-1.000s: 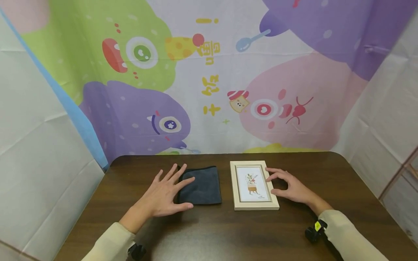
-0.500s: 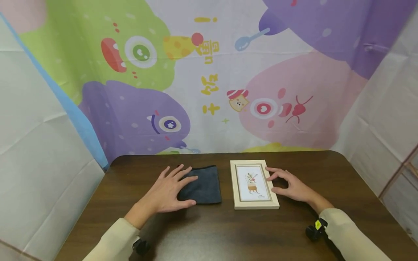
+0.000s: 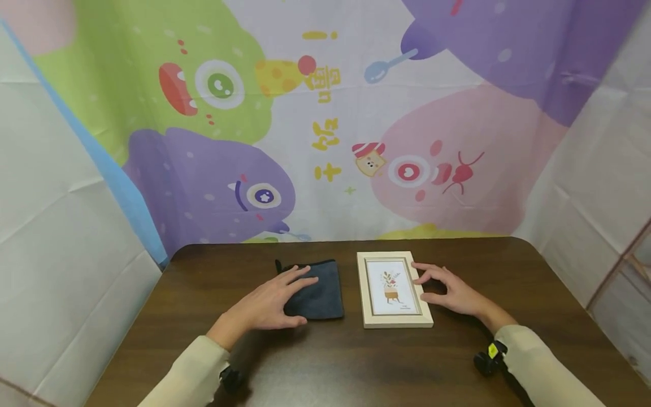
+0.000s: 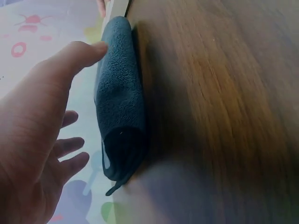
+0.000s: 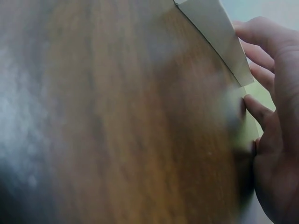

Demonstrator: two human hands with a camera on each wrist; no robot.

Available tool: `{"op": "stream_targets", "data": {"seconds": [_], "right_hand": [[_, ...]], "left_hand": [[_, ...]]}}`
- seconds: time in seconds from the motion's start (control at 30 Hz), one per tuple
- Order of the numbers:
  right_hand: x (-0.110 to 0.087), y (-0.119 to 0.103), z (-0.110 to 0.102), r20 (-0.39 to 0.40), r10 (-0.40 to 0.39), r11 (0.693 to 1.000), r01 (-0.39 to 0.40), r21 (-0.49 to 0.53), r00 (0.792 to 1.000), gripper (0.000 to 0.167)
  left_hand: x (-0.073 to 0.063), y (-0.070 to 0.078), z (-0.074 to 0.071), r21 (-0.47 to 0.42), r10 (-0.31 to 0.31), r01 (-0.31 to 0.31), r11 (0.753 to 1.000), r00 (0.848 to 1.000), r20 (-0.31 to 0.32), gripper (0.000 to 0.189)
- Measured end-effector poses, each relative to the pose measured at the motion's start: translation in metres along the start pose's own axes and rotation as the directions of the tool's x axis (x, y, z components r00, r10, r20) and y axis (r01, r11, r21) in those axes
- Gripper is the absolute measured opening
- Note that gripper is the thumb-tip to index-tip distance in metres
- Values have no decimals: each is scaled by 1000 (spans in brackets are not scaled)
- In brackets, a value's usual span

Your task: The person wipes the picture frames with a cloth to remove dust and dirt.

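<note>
A folded dark blue-grey cloth (image 3: 322,291) with a fuzzy surface and a small loop at one corner lies on the table. My left hand (image 3: 267,302) spreads over its left half, fingers reaching across the top and thumb by the near edge. In the left wrist view the thumb tip (image 4: 100,48) overlaps the cloth's side, while the other fingers extend beyond it. To the right lies a cream picture frame (image 3: 423,316) with a plant drawing, flat and face up. My right hand (image 3: 455,294) rests its fingertips and thumb against the frame's right border, fingers slightly bent.
Both things lie on a dark brown wooden table (image 3: 325,367) with rounded far corners. A cartoon-printed curtain (image 3: 330,215) hangs behind it, and pale fabric panels (image 3: 61,226) stand at both sides. A small camera (image 3: 488,362) sits on the right wrist.
My left hand has slid to the right, farther over the cloth, with its fingers drawing closer together. The loop corner now shows. My right hand stays at the picture frame.
</note>
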State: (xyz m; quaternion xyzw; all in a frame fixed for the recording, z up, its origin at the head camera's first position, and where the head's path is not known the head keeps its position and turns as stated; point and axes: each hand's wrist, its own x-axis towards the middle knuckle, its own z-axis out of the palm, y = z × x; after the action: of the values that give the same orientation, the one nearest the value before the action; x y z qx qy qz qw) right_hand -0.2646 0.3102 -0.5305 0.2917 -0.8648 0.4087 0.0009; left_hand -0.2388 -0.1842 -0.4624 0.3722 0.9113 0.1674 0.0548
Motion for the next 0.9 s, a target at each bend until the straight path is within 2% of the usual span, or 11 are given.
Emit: {"op": "stream_targets", "data": {"seconds": [0.2, 0.4, 0.53, 0.8, 0.9], "right_hand": [[-1, 2, -1, -14, -2, 1000, 2, 5, 1000, 22], [1, 1, 0, -2, 12, 1000, -12, -14, 1000, 21], [1, 0, -1, 0, 18, 1000, -18, -16, 1000, 21], [1, -1, -1, -8, -3, 999, 2, -40, 1000, 23], [0, -1, 0, -14, 3, 998, -4, -69, 1000, 23]], "left_hand": [[12, -1, 7, 48, -25, 21, 999, 997, 75, 90], [16, -5, 16, 68, -89, 78, 995, 982, 169, 84], [18, -3, 18, 70, -118, 106, 992, 975, 190, 79], [22, 2, 14, 78, -157, 143, 987, 960, 231, 83], [23, -5, 20, 48, -146, 139, 989, 963, 227, 86]]}}
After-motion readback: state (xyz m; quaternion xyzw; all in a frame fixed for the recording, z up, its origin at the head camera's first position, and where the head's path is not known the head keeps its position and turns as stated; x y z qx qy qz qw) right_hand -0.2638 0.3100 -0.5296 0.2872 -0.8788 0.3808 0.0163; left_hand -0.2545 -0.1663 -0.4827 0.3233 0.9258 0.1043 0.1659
